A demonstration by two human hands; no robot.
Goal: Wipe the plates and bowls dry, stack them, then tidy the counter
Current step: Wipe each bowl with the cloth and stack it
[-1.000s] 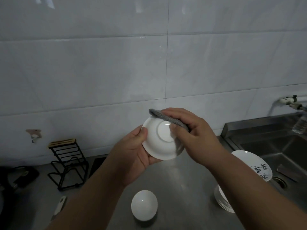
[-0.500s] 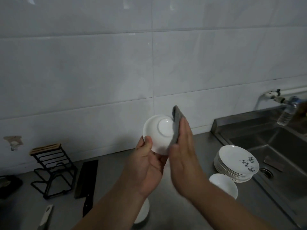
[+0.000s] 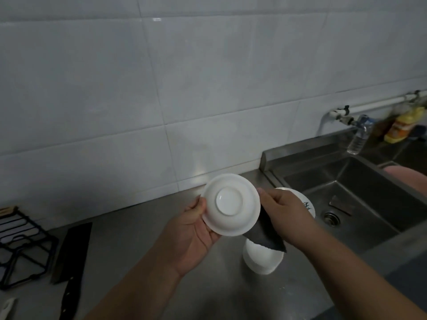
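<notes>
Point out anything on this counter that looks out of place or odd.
The cleaver lies loose on the counter beside the black rack, blade exposed. A clear plastic bottle seems fixed to the tap, which is unusual. No spills or breakage show.

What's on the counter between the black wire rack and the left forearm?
A dark cleaver lies flat there, beside the rack; the head view shows it.

Big pale wall tiles (image 3: 208, 88) fill the whole upper frame, and the light's pretty dim. A steel counter (image 3: 129, 227) runs along the bottom. There's a steel sink (image 3: 360, 192) at right with a tap (image 3: 329, 116) above it, and a black wire rack (image 3: 23, 248) far left.
</notes>
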